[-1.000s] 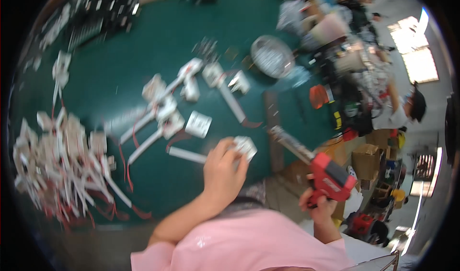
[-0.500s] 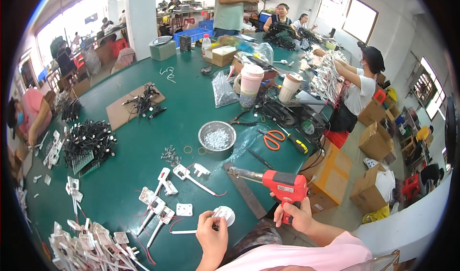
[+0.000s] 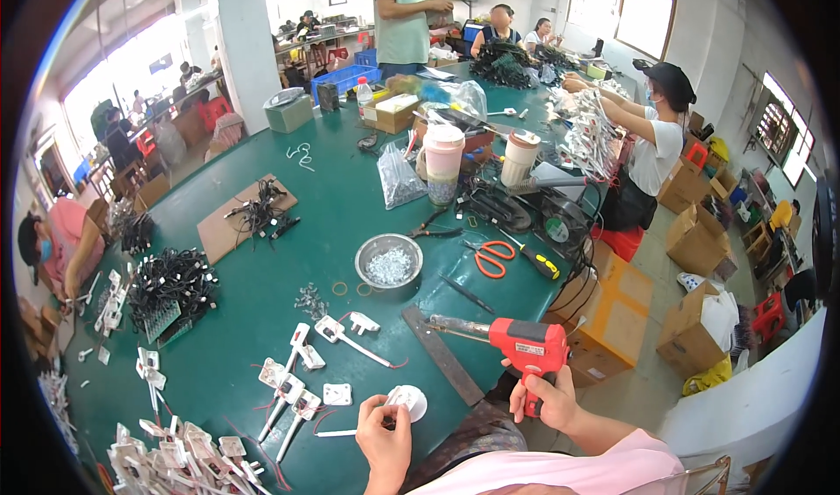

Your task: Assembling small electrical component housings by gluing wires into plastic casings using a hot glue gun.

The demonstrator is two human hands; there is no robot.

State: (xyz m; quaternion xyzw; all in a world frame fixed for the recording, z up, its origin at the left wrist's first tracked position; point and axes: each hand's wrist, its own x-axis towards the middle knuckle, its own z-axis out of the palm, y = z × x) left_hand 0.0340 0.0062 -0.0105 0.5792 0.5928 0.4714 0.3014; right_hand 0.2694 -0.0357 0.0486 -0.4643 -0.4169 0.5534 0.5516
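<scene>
My right hand [image 3: 549, 399] is wrapped round the grip of a red and black soldering gun [image 3: 529, 345]. Its metal barrel points left, with the tip over a dark flat bar [image 3: 442, 351] at the table's edge. My left hand [image 3: 385, 438] is closed in a pinch at a round white plastic piece [image 3: 413, 400]; the fingers partly cover it. Beside that hand is a white cable [image 3: 337, 433] with a red wire. A small white square plate [image 3: 337, 394] lies just beyond, and several white plastic housings with cables [image 3: 293, 390] are to its left.
A metal bowl of small clear parts [image 3: 388, 263], orange-handled scissors [image 3: 488, 259] and a screwdriver [image 3: 541, 261] sit farther off. White housings [image 3: 184, 460] are heaped at near left, black cables [image 3: 175, 289] beyond. Two cups [image 3: 443, 163] stand back. A person [image 3: 661, 136] works at the right.
The whole view has shifted slightly. Both hands keep nearly the same pose, the right on the soldering gun and the left at the round white piece.
</scene>
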